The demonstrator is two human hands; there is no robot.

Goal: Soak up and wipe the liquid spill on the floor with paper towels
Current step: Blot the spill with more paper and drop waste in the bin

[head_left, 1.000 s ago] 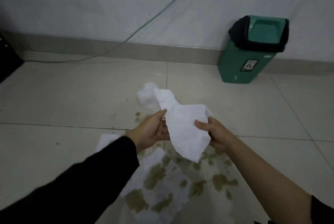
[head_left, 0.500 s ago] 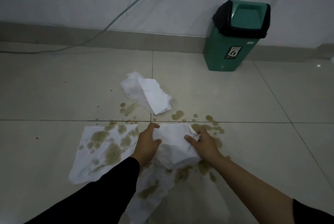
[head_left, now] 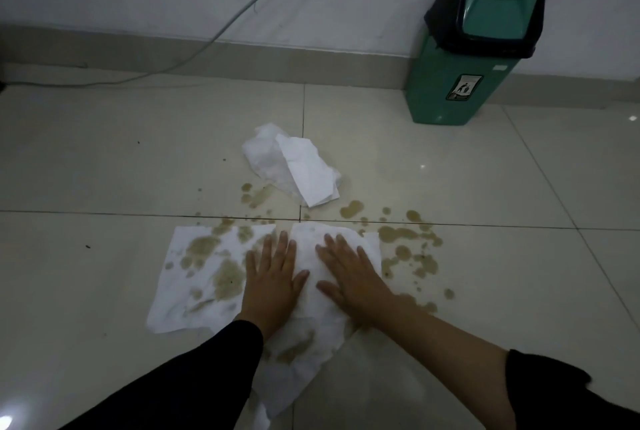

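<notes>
Our left hand and right hand flat, fingers spread, pressing fresh paper towel onto glossy pale floor tiles; half second ago we were pinching its edges. Stained towel just left, soaked brown. Spill droplets bare to right. Further out, crumpled towel, then green swing-lid bin and cable by white wall.

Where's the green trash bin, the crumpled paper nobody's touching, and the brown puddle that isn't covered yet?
green trash bin [head_left: 446, 83]: head view, on its front wall.
crumpled paper towel [head_left: 298, 166]: head view, on its middle fold.
uncovered brown puddle [head_left: 403, 233]: head view, on the largest blotch right of the hands.
</notes>
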